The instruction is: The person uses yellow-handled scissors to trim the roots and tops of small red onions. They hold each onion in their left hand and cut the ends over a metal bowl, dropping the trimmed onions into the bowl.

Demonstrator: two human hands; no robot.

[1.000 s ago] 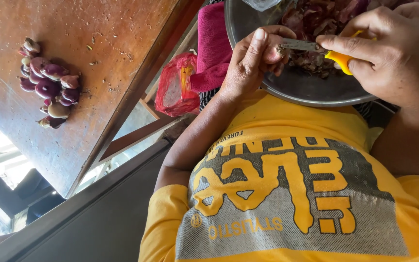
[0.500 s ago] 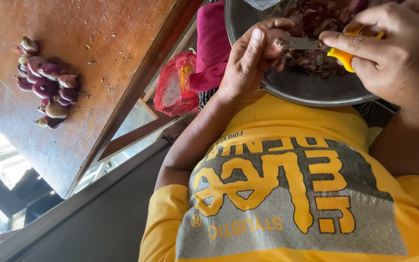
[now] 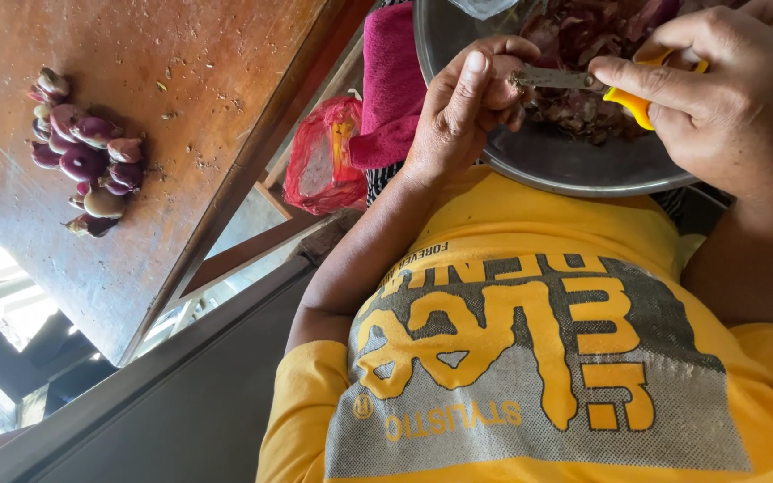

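Over a metal bowl (image 3: 565, 170) of purple peelings, the left hand (image 3: 462, 112) is curled shut around a small onion (image 3: 505, 85), while the right hand (image 3: 735, 98) grips a yellow-handled knife (image 3: 583, 82) whose blade tip touches that onion. Beyond the bowl lie a pink cloth (image 3: 391, 80) and a red bag (image 3: 324, 161). Farther off, a heap of peeled onions (image 3: 82, 152) sits near the far edge of the wooden bench (image 3: 190, 98).

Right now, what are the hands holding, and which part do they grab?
The right hand grips a small knife by its yellow handle. The left hand pinches a small piece at the blade tip with its fingertips, over the metal bowl; what the piece is cannot be told.
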